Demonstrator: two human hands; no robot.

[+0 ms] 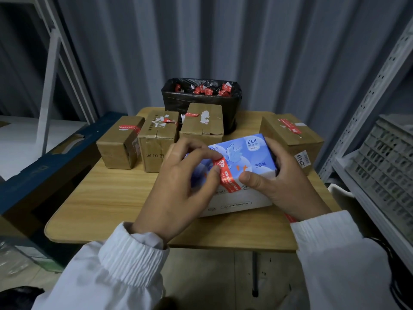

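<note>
Here the left hand (pixel 176 182) pinches red tape (pixel 228 180), the right hand (pixel 283 186) grips the blue pack (pixel 245 153) (fingers hidden behind).

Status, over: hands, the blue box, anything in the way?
Left hand pinching red tape strip across blue box. Right hand gripping the box's right end. Four cardboard boxes and lined bin behind, not in the way.

Blue-and-white pack (pixel 240 157) with a pale bird print and a red tape strip (pixel 225 177); brown cardboard boxes (pixel 202 121) with red tape; black bin bag (pixel 201 101); light wood-grain table (pixel 107 198); white sleeves (pixel 134 253).
</note>
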